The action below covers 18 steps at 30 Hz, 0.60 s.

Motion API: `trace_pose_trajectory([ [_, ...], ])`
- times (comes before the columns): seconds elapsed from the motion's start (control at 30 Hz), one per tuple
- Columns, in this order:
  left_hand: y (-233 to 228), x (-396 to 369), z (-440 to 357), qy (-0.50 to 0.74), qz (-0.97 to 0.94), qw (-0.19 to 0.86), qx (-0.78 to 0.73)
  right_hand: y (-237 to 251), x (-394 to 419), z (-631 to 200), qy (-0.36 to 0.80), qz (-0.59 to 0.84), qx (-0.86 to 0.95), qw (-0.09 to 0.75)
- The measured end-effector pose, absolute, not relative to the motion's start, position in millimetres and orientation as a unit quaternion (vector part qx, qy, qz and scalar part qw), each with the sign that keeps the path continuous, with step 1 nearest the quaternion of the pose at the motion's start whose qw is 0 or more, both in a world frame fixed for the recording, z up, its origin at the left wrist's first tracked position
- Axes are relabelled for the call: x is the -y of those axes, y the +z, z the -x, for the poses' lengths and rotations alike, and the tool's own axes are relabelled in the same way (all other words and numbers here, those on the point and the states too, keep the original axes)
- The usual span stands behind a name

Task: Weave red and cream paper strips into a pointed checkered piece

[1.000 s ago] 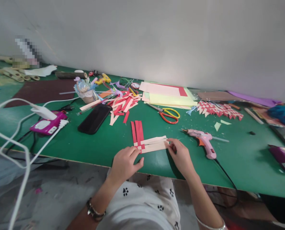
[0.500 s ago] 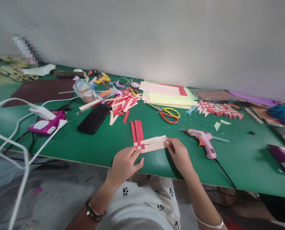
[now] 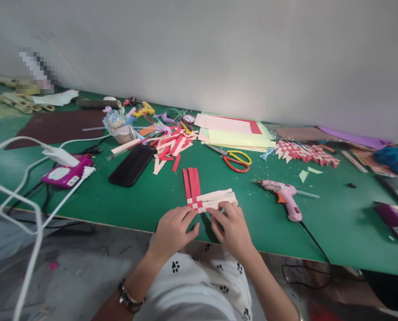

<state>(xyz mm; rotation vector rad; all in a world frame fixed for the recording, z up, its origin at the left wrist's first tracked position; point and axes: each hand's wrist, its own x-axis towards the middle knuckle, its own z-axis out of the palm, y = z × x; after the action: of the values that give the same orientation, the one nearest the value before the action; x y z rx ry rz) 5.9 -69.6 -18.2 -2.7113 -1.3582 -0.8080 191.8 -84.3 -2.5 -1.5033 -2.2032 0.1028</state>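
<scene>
A small weave of red and pale pink paper strips (image 3: pixel 195 204) lies on the green table in front of me. Its red strips (image 3: pixel 192 183) point away from me, and its pale pink strips (image 3: pixel 219 195) run off to the right. My left hand (image 3: pixel 175 227) has its fingertips on the near edge of the checked corner, thumb spread apart. Close by on the right, my right hand (image 3: pixel 231 225) touches the near pale strip with its index fingertip. Its other fingers reach over the pale strips, and its thumb stands apart.
Scissors (image 3: pixel 234 160) and a pink glue gun (image 3: pixel 284 194) lie to the right. A black phone (image 3: pixel 132 165) and a heap of cut strips (image 3: pixel 174 145) are at left. Behind are paper sheets (image 3: pixel 235 137) and a red-white woven piece (image 3: pixel 305 151). White cables trail from a purple power strip (image 3: pixel 67 171).
My right hand has moved left from the far ends of the pale strips to near the checked corner, letting go of the ends. My left hand has stayed in place.
</scene>
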Motion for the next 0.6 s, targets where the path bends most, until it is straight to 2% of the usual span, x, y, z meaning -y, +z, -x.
trace_pose_trajectory([
  [0.27,-18,68,-7,-0.249,0.863,-0.029,0.439,-7,87,-180,0.086,0.539,0.814,0.198],
  [0.6,-15,69,-8,-0.244,0.865,-0.041,0.436,-7,88,-200,0.057,0.587,0.782,0.202],
])
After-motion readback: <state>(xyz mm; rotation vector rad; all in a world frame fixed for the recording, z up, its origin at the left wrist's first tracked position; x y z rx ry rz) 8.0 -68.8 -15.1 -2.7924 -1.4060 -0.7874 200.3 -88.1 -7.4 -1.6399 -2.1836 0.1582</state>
